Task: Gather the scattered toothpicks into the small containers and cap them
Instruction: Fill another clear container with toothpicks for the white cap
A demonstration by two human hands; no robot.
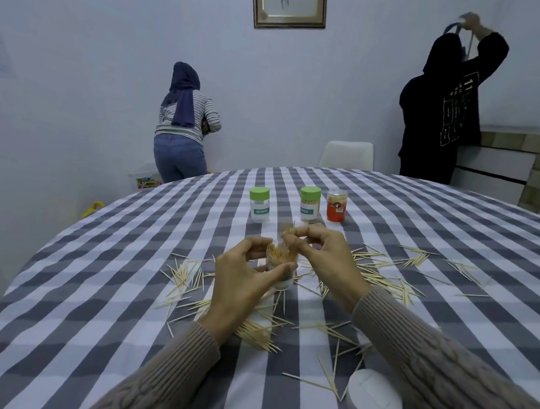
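Observation:
My left hand (242,278) grips a small clear container (282,265) that is nearly full of upright toothpicks, held just above the checked tablecloth. My right hand (319,258) pinches a small bunch of toothpicks (287,232) over the container's open mouth. Loose toothpicks (384,271) lie scattered around both hands, with a denser pile (256,333) under my left wrist. A white cap (373,403) lies near the front edge by my right sleeve.
Two green-capped toothpick jars (259,203) (310,203) and a red-labelled clear jar (336,205) stand beyond my hands. The round table's cloth (99,288) is grey and white. A white chair (347,155) and two people stand behind, facing the wall.

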